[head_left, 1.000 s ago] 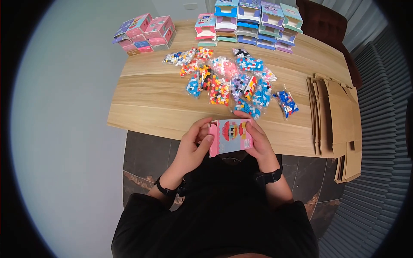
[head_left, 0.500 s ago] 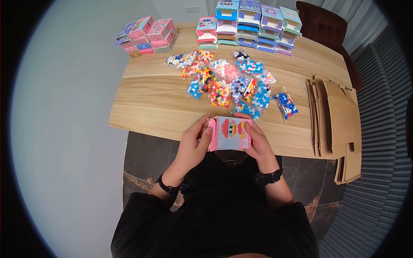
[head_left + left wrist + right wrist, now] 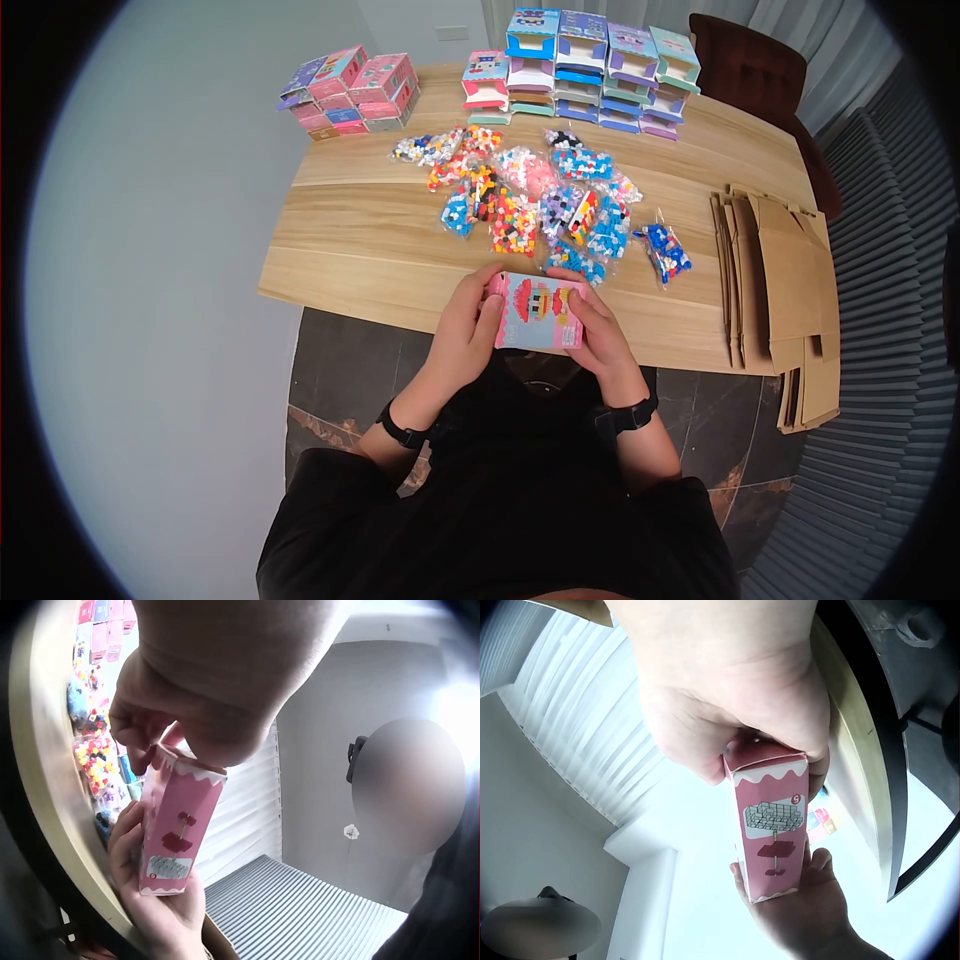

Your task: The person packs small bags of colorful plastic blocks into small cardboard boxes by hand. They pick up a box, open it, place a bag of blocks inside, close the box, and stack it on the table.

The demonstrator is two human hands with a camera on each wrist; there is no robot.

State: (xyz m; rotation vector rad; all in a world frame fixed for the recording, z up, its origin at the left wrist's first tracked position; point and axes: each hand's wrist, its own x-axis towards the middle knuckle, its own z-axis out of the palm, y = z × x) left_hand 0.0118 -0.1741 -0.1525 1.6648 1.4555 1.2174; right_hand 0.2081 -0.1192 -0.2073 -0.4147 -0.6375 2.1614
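Observation:
Above the table's near edge, a small pink and grey cardboard box (image 3: 540,315) with a brick-figure picture is held between both hands. My left hand (image 3: 466,325) grips its left end, thumb along the front and fingers round the top corner. In the left wrist view, those fingers are at the box's end flap, partly hiding it. My right hand (image 3: 604,338) holds the other end, its thumb on the printed front. The right wrist view shows the box's pink side (image 3: 774,834), with a brick diagram on it. Beyond the hands lie several clear bags of coloured bricks (image 3: 515,225).
Open-ended boxes (image 3: 533,45) stand stacked at the back of the wooden table (image 3: 340,235). Another group of boxes (image 3: 385,80) is stacked at the back left. A bag of blue bricks (image 3: 665,252) lies apart, near flattened brown cardboard (image 3: 795,275) on the right edge.
The pink flap sticking out at the box's left end is no longer seen; my left hand has moved right, closer over that end. My right hand keeps its hold.

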